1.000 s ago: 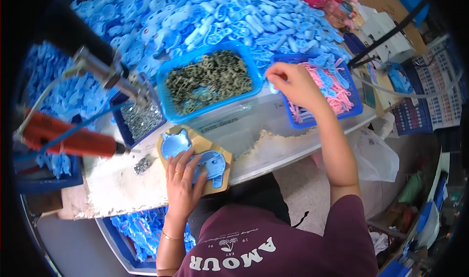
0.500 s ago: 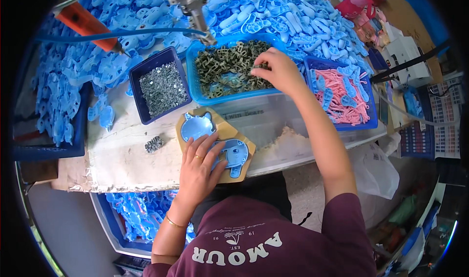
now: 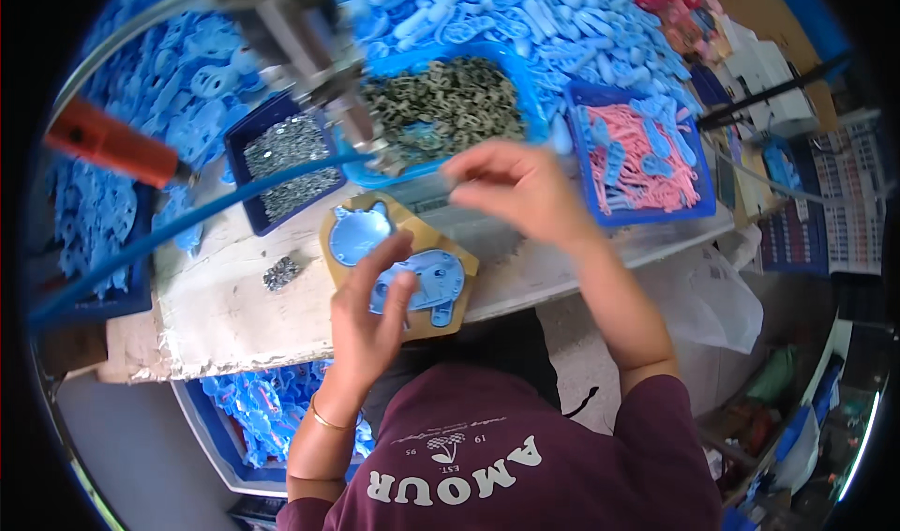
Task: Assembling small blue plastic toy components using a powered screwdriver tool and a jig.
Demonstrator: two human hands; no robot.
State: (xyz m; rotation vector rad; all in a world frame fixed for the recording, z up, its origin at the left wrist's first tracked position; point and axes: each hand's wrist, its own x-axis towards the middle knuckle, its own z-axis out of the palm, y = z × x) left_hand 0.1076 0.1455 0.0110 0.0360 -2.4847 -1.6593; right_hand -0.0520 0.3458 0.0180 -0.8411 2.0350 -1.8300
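Note:
A tan wooden jig (image 3: 450, 320) lies on the white bench edge in front of me. It carries a round blue plastic shell (image 3: 356, 233) and a second blue plastic part (image 3: 433, 278). My left hand (image 3: 367, 320) rests on that second part, thumb and fingers at its left edge, holding it on the jig. My right hand (image 3: 514, 189) hovers blurred above the jig's far side, just in front of the blue tray of small olive parts (image 3: 450, 104). Its fingertips are pinched together, and what lies between them is too blurred to see.
A dark blue tray of silver screws (image 3: 286, 156) sits to the left, and a tray of pink parts (image 3: 637, 156) to the right. Heaps of blue parts (image 3: 562, 25) fill the back. A hanging power screwdriver (image 3: 319, 53), an orange-handled tool (image 3: 112, 147) and a blue hose (image 3: 187, 222) cross above the bench.
My right hand has pulled back out of the olive-parts tray toward the jig, fingers now pinched. My left hand stays on the blue part. The hanging screwdriver has swung lower and nearer.

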